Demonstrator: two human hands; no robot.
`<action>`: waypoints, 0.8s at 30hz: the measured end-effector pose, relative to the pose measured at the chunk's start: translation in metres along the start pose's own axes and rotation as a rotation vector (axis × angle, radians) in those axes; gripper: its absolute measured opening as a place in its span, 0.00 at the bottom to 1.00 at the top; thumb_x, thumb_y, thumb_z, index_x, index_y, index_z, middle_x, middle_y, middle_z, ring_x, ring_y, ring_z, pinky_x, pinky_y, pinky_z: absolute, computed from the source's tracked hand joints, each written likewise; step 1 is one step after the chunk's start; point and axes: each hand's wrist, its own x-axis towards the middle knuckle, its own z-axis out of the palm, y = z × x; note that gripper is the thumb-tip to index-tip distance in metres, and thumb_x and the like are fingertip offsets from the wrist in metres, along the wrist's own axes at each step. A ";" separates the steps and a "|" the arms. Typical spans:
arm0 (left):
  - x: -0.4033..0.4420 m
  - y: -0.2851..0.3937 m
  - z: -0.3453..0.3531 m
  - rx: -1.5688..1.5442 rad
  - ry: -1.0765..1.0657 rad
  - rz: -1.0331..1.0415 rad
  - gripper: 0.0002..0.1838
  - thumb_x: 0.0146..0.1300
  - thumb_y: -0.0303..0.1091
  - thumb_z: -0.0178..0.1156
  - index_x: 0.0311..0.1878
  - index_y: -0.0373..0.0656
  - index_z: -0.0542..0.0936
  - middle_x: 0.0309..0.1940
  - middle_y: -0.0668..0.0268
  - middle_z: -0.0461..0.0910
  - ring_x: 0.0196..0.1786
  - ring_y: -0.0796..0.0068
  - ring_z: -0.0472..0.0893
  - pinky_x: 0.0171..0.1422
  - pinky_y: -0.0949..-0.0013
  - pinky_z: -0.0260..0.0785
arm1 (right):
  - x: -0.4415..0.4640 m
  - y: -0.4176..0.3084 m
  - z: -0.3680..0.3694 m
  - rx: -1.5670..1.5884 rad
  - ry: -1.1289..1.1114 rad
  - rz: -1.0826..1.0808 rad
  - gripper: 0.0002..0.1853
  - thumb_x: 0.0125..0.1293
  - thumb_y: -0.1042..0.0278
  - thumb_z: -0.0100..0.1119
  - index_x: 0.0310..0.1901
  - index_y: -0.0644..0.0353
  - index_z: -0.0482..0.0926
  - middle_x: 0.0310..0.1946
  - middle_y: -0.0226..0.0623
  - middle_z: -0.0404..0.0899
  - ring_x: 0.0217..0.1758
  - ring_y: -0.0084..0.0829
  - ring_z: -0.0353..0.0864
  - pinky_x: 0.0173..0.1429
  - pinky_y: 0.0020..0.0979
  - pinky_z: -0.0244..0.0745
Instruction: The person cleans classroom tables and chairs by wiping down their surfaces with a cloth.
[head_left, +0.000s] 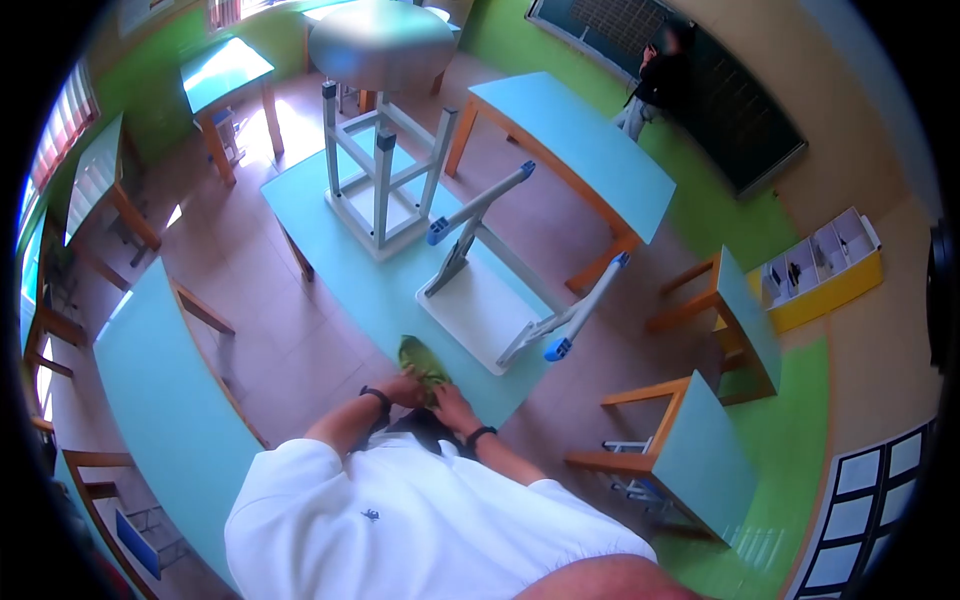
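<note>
A crumpled green cloth (424,362) is bunched at the near edge of a light blue table, in front of my body. My left hand (403,389) has its fingers closed on the cloth's left side. On the right side, my right hand (454,408) also grips it, close to my left. Dark bands circle both wrists. Past the cloth, an upturned stool or chair (483,305) with blue-tipped grey legs lies on the tabletop (300,190). Behind it stands another upturned stool (383,225), its four grey legs pointing up.
More light blue tables with wooden legs surround me, including one at left (165,400), one ahead (570,140) and one at right (705,460). A person (660,80) stands by the chalkboard (745,120). A yellow shelf unit (825,270) lines the right wall.
</note>
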 end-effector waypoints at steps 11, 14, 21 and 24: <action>0.030 0.009 0.038 -0.504 -0.041 0.079 0.26 0.55 0.34 0.60 0.59 0.45 0.72 0.55 0.55 0.77 0.57 0.53 0.76 0.59 0.59 0.70 | -0.075 0.034 -0.010 -0.288 -0.257 0.224 0.24 0.54 0.65 0.59 0.53 0.61 0.71 0.55 0.50 0.66 0.61 0.50 0.65 0.62 0.53 0.65; 0.018 0.017 0.005 -0.461 0.085 -0.150 0.27 0.55 0.33 0.59 0.60 0.47 0.71 0.60 0.56 0.73 0.62 0.54 0.73 0.62 0.58 0.68 | -0.018 0.025 -0.026 -0.418 -0.450 0.273 0.29 0.59 0.58 0.57 0.60 0.62 0.67 0.65 0.52 0.60 0.69 0.51 0.58 0.66 0.60 0.57; -0.028 0.066 -0.021 -0.115 -0.118 -0.300 0.32 0.60 0.40 0.56 0.69 0.56 0.62 0.74 0.65 0.54 0.74 0.65 0.59 0.71 0.49 0.58 | 0.007 0.053 0.020 -0.204 -0.432 0.086 0.35 0.63 0.56 0.52 0.70 0.57 0.55 0.71 0.60 0.47 0.73 0.61 0.48 0.74 0.54 0.49; -0.023 0.071 0.004 -0.079 -0.168 -0.345 0.35 0.59 0.42 0.58 0.71 0.59 0.60 0.76 0.69 0.50 0.75 0.68 0.55 0.73 0.48 0.54 | -0.016 0.063 0.027 -0.345 -0.471 0.001 0.39 0.62 0.57 0.54 0.73 0.49 0.50 0.75 0.52 0.38 0.76 0.60 0.40 0.68 0.71 0.45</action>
